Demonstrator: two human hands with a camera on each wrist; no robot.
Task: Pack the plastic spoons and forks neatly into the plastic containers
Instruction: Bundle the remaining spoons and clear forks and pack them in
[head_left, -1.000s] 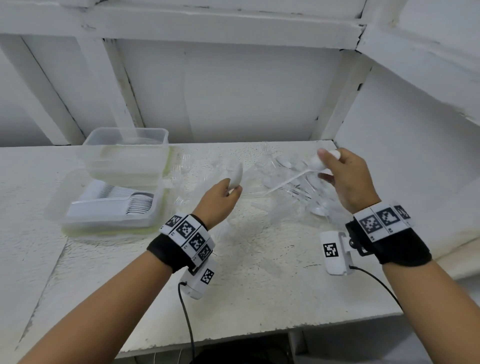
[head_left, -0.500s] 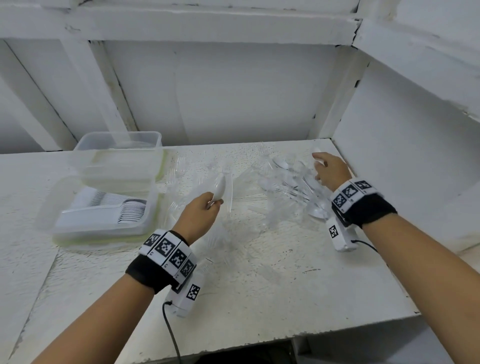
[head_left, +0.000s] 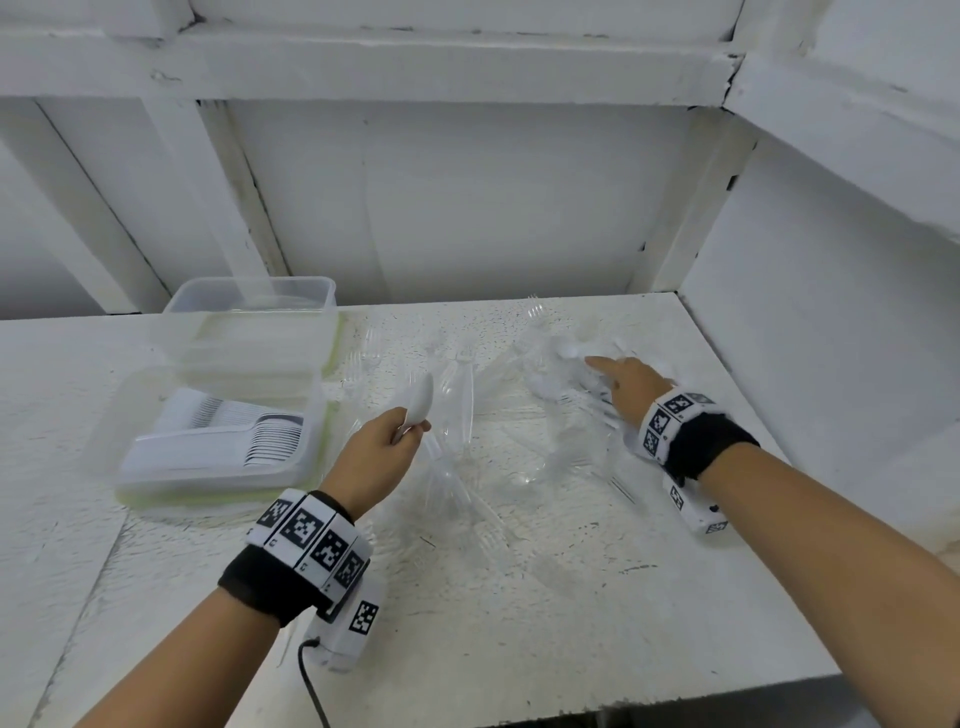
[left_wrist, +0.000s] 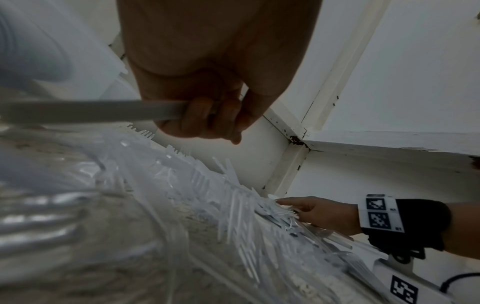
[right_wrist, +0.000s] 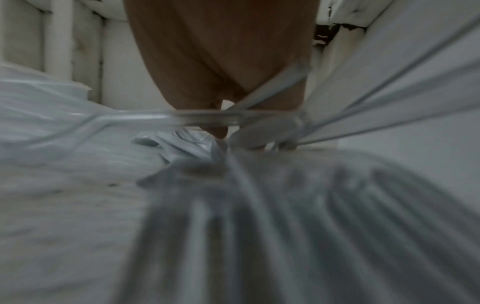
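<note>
Fingers (left_wrist: 197, 115) of left hand (head_left: 379, 457) curl round a white spoon (head_left: 420, 402) handle at frame centre, bowl up; right hand (head_left: 631, 387), fingers extended, reaches into the clear cutlery pile (head_left: 561, 374) right of centre, grip hidden; packed container (head_left: 218, 447) lies left.

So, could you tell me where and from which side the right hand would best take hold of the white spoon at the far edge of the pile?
Probably by its bowl, coming from above with a fingertip pinch: the bowl lies exposed on top of the pile of clear forks, just ahead of the right hand, while its handle looks buried among them.
</note>
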